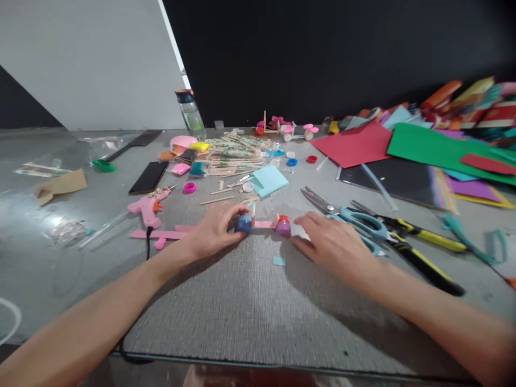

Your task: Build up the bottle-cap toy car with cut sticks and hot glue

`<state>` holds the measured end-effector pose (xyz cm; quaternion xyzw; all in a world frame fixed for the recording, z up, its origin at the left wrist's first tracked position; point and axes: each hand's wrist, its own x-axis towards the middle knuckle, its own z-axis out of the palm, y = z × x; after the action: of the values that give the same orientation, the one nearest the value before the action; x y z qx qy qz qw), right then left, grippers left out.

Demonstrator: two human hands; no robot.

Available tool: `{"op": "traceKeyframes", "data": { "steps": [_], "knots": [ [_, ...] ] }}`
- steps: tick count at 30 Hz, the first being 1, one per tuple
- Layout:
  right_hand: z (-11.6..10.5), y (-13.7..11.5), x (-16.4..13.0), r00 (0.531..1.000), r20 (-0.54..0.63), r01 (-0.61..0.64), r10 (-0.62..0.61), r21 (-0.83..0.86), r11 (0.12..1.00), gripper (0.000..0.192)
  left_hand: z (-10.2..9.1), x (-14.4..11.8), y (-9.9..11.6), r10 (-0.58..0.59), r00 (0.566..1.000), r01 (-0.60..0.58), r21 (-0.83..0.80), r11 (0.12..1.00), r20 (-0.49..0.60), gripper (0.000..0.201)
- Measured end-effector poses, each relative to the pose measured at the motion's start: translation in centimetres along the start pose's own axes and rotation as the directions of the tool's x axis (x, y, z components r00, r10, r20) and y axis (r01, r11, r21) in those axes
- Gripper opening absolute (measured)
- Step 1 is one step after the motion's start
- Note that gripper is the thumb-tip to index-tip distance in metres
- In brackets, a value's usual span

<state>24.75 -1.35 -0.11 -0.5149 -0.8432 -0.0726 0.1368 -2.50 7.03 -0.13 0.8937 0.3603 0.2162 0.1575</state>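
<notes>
A small craft-stick toy car lies before me on the grey table, with a pink stick as its body. At its left end are blue wheels; at its right end, a red and purple wheel pair. My left hand grips the blue wheels between thumb and fingers. Beside the purple wheel is my right hand, thumb and fingers apart, with a blurred whitish patch between them. A light-blue paper scrap lies just in front of the car.
To the left are a pink glue gun and a phone. Scissors and pliers lie to the right. Behind are wrapped sticks, a bottle, coloured sheets and finished-looking toy cars.
</notes>
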Motion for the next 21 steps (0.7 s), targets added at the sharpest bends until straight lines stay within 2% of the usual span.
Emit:
{"op": "traceKeyframes", "data": {
  "steps": [2,9,13,15,16,18,19,21],
  "knots": [
    [0.5,1.1,0.8,0.996,0.029,-0.09,0.09,-0.001,0.996,0.021,0.3,0.1,-0.2,-0.002,1.0,0.002,0.005,1.0,-0.024,0.027],
    [2.7,2.1,2.6,0.992,0.02,-0.124,0.123,0.05,0.991,0.024,0.9,1.1,-1.6,-0.015,0.996,0.015,0.009,1.0,-0.083,0.025],
    [2.3,2.4,2.6,0.991,-0.031,-0.131,0.133,0.068,0.989,0.028,1.0,1.2,-1.8,-0.006,0.992,0.005,-0.006,1.0,-0.122,0.037],
    [1.7,2.1,2.0,0.991,-0.058,-0.113,0.118,0.081,0.99,0.03,0.8,1.0,-1.6,-0.006,0.983,0.002,-0.02,1.0,-0.184,0.043],
    [1.4,1.7,1.5,0.994,-0.064,-0.077,0.084,0.096,0.992,0.029,0.7,0.7,-1.5,-0.013,0.974,0.007,-0.029,1.0,-0.228,0.04],
    [1.0,0.5,0.5,0.996,-0.061,0.078,-0.07,0.132,0.988,0.026,0.5,0.3,-1.3,-0.042,0.944,0.028,-0.048,0.998,-0.326,0.026],
    [1.0,-0.2,0.1,0.982,-0.056,0.184,-0.178,0.141,0.973,0.026,0.4,0.1,-1.3,-0.06,0.927,0.043,-0.055,0.998,-0.371,0.02],
    [1.2,-1.7,-0.7,0.924,-0.031,0.382,-0.381,0.131,0.915,0.027,0.4,-0.1,-1.4,-0.089,0.897,0.07,-0.059,0.996,-0.433,0.017]
  ]
}}
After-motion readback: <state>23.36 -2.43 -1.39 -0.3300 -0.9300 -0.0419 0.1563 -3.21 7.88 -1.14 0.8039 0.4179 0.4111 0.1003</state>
